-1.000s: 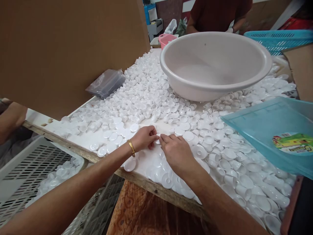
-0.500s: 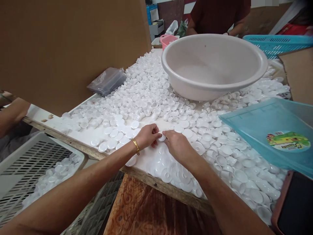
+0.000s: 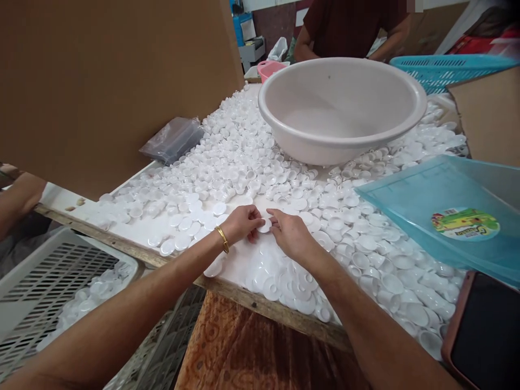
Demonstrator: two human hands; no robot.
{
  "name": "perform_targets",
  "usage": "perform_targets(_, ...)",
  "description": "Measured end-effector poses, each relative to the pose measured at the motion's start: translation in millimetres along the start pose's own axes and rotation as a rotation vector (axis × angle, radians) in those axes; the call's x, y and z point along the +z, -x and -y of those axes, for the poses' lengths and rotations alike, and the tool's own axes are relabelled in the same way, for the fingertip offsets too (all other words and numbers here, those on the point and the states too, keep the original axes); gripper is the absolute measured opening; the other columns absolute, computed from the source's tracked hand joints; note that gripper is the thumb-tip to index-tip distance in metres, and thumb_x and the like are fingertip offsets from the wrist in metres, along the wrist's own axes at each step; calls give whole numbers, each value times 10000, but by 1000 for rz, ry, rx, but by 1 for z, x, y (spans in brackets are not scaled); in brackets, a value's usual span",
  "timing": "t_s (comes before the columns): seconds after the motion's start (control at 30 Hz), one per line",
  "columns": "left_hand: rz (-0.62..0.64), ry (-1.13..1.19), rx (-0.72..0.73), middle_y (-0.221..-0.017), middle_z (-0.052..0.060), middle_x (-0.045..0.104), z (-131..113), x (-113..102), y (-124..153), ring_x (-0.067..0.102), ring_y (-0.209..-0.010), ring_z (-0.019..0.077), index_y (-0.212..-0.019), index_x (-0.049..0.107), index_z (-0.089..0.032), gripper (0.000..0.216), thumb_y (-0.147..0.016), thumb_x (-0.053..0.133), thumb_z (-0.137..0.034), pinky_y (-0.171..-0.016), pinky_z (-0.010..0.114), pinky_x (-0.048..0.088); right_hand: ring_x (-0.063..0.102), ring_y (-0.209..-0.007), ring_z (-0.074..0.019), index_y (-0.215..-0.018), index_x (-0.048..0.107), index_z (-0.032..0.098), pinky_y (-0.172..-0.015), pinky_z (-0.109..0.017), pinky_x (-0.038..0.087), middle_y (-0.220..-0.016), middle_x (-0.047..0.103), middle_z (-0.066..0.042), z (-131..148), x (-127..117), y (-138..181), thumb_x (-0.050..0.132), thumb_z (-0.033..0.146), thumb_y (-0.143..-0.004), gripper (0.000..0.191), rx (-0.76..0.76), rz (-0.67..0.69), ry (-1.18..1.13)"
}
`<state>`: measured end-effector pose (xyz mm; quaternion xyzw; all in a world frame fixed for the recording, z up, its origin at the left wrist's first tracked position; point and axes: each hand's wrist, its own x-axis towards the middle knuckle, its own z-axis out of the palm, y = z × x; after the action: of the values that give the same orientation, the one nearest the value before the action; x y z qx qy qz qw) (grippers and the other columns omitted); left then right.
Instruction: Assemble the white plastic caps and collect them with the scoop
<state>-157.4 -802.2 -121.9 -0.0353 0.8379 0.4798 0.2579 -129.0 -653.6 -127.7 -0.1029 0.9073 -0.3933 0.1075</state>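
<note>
My left hand (image 3: 241, 223), with a gold bangle on the wrist, and my right hand (image 3: 290, 233) meet near the front of the table. Both pinch one small white plastic cap (image 3: 265, 225) between their fingertips. Around them lies a spread of many white plastic caps and small cups (image 3: 244, 162) on the white table (image 3: 239, 271). A heap of flat white caps (image 3: 292, 284) lies just under my right wrist by the wooden front edge.
A large beige basin (image 3: 341, 108) stands at the back, a teal tray (image 3: 447, 216) at the right, a phone (image 3: 483, 330) at the lower right. A white slatted crate (image 3: 44, 276) holding caps sits lower left. Cardboard (image 3: 101, 81) stands left. Another person (image 3: 349, 24) is across the table.
Both hands have stayed together on the cap, shifting slightly away from the table's edge; the view has drifted a little to the right.
</note>
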Motion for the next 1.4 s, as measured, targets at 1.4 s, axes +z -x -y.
perform_targets(1.4, -118, -864, 255, -823, 51, 607, -18, -5, 4, 550, -788, 180, -824, 643, -177, 252, -846, 419, -290, -685, 276, 413, 492, -945, -237, -854, 676, 191, -799, -378, 347, -905, 641, -65, -4, -31, 6, 602, 258, -767, 132, -212, 48, 547)
